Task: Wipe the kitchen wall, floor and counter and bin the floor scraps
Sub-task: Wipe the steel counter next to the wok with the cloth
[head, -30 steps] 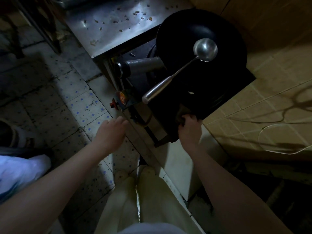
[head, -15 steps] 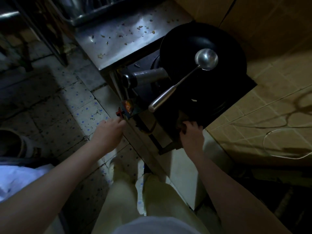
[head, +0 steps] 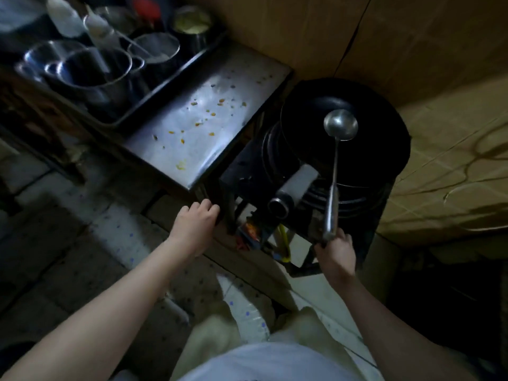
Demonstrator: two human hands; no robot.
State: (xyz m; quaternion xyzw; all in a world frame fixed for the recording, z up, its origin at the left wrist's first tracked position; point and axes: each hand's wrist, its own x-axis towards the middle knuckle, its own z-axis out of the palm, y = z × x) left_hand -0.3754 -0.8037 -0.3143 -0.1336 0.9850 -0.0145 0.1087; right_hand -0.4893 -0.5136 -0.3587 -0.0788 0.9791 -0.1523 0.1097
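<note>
Left hand point(head: 196, 221) is at the corner where the counter point(head: 209, 149) meets the stove point(head: 236, 171), fingers curled in toward the dark gap; cannot tell if they hold anything. Right hand point(head: 334, 250) has its fingers curled round the stove's front frame, just under the ladle point(head: 341, 125) handle tip (dim there, so the grip is a best read). No cloth visible in either hand.

Task things: scraps point(head: 198, 124) are scattered over the counter between the tray point(head: 165, 86) and the wok point(head: 371, 127). The floor point(head: 118, 235) is under the left arm and the wall point(head: 302, 31) is behind the wok.

Step looks like bracing on or shifting the stove to get at the wall and floor round it. To do it well:
- Keep both hands low on the frame and move it slow and level. The ladle lies loose in the wok and could slide out.
- Keep the left fingers out of the counter-stove gap.
- Get a cloth, then sweep counter scraps toward the front edge into a cupped palm, not onto the floor
</note>
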